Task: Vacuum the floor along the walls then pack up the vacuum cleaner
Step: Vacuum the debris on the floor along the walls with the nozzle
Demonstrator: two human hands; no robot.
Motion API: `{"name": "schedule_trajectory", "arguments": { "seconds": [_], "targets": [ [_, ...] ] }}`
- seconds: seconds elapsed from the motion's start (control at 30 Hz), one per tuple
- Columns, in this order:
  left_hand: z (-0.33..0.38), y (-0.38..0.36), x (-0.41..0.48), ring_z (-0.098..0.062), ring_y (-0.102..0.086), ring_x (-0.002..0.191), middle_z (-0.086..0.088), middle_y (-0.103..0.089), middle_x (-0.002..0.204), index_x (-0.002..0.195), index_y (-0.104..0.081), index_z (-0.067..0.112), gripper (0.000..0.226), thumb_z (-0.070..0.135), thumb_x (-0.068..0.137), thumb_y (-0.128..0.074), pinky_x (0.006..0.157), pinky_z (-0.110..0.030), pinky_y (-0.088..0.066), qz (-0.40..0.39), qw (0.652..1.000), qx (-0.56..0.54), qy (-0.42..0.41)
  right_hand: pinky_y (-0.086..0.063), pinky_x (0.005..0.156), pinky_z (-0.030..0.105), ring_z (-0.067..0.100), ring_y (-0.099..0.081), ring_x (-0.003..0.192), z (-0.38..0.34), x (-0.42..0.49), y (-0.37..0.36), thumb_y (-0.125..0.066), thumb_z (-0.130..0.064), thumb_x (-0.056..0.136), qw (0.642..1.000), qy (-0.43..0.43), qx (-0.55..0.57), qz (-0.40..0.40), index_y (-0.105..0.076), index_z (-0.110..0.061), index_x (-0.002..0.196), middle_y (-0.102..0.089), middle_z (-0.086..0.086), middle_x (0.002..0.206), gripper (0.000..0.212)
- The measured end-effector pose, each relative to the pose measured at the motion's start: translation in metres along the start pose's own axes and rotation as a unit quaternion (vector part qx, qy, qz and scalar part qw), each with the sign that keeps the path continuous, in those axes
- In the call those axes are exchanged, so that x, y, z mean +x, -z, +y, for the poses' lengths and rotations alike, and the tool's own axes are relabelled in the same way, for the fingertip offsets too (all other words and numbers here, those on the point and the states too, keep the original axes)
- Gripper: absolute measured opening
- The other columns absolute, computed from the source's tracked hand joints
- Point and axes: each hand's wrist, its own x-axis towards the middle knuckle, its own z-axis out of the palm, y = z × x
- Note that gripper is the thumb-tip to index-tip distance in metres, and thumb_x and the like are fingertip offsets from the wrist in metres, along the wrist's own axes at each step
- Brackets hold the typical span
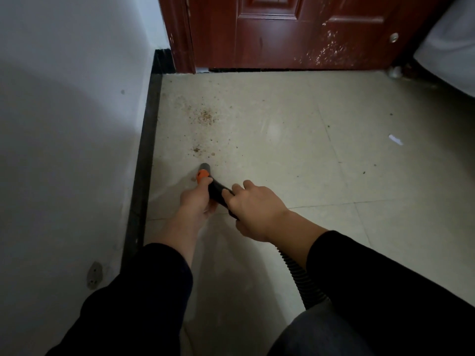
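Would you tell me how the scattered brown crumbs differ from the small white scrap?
The scattered brown crumbs are many tiny grains; the small white scrap is one strip. The crumbs lie near the black skirting board, just ahead of the black vacuum nozzle; the scrap lies far right. Both rest on beige tiles.

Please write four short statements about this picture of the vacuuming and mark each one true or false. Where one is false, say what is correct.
1. The left hand and the right hand both grip the nozzle. True.
2. The nozzle tip covers the biggest crumb pile. False: that pile lies ahead of the tip, nearer the door.
3. The baseboard is white. False: it is black; the wall above it is white.
4. A white scrap lies on the floor, right of the hands. True.
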Motion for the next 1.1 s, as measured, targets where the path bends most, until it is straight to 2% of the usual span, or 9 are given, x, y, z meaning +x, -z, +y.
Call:
{"name": "schedule_trajectory", "arguments": {
  "seconds": [0.1, 0.23, 0.33, 0.47, 0.57, 0.9, 1.1],
  "targets": [
    [-0.003, -0.009, -0.002, -0.019, -0.064, 0.078, -0.016, -0.067, 0.112, 0.121, -0.059, 0.003, 0.046, 0.036, 0.090, -0.065, 0.052, -0.027, -0.050, -0.010, 1.000, 0.012, 0.002, -0.031, 0.065, 0.032, 0.028, -0.049, 0.105, 0.006, -0.007, 0.000, -0.056, -0.017, 0.090, 1.000, -0.010, 0.003, -0.004, -0.043, -0.008, 0.130, -0.053, 0.012, 0.118, 0.042],
    [-0.007, -0.025, -0.002, -0.023, -0.065, 0.079, -0.016, -0.069, 0.107, 0.119, -0.060, 0.003, 0.047, 0.039, 0.088, -0.066, 0.070, -0.036, -0.055, -0.021, 0.999, 0.029, 0.001, -0.033, 0.065, 0.033, 0.028, -0.050, 0.105, 0.015, -0.014, -0.003, -0.057, -0.016, 0.090, 0.999, -0.034, 0.002, -0.009, -0.043, -0.008, 0.130, -0.054, 0.012, 0.117, 0.044],
    [-0.010, -0.037, -0.003, -0.023, -0.064, 0.076, -0.017, -0.068, 0.106, 0.115, -0.060, 0.002, 0.044, 0.038, 0.090, -0.065, 0.073, -0.036, -0.054, -0.031, 0.999, 0.034, -0.007, -0.033, 0.064, 0.033, 0.028, -0.050, 0.104, 0.021, -0.019, -0.005, -0.056, -0.014, 0.089, 0.999, -0.049, -0.001, -0.009, -0.044, -0.008, 0.130, -0.054, 0.012, 0.116, 0.043],
    [-0.012, -0.046, 0.000, -0.028, -0.067, 0.092, -0.017, -0.069, 0.108, 0.113, -0.061, 0.002, 0.043, 0.038, 0.089, -0.066, 0.074, -0.036, -0.057, -0.041, 0.999, 0.035, -0.006, -0.033, 0.064, 0.032, 0.027, -0.050, 0.103, 0.024, -0.022, -0.006, -0.055, -0.012, 0.089, 0.998, -0.062, -0.003, -0.011, -0.045, -0.008, 0.129, -0.054, 0.012, 0.115, 0.042],
    [-0.015, -0.052, 0.003, -0.028, -0.068, 0.098, -0.015, -0.070, 0.106, 0.112, -0.063, 0.003, 0.044, 0.041, 0.089, -0.065, 0.088, -0.043, -0.057, -0.052, 0.998, 0.044, -0.006, -0.032, 0.065, 0.031, 0.027, -0.050, 0.103, 0.026, -0.023, -0.005, -0.056, -0.011, 0.088, 0.997, -0.072, -0.008, -0.012, -0.046, -0.007, 0.127, -0.055, 0.012, 0.114, 0.041],
    [-0.009, -0.065, 0.016, -0.025, -0.067, 0.092, -0.014, -0.069, 0.106, 0.116, -0.062, 0.004, 0.047, 0.041, 0.088, -0.066, 0.078, -0.034, -0.056, -0.056, 0.998, 0.038, -0.015, -0.032, 0.065, 0.031, 0.027, -0.049, 0.104, 0.034, -0.015, -0.005, -0.055, -0.010, 0.088, 0.996, -0.092, 0.012, -0.011, -0.046, -0.007, 0.125, -0.054, 0.012, 0.115, 0.038],
    [-0.003, -0.066, 0.025, -0.025, -0.068, 0.095, -0.014, -0.069, 0.106, 0.113, -0.062, 0.002, 0.045, 0.040, 0.090, -0.065, 0.087, -0.038, -0.056, -0.047, 0.998, 0.034, -0.023, -0.032, 0.065, 0.032, 0.027, -0.047, 0.106, 0.037, -0.007, -0.008, -0.055, -0.012, 0.089, 0.995, -0.095, 0.022, -0.004, -0.042, -0.007, 0.132, -0.053, 0.012, 0.118, 0.044]
  ]
}}
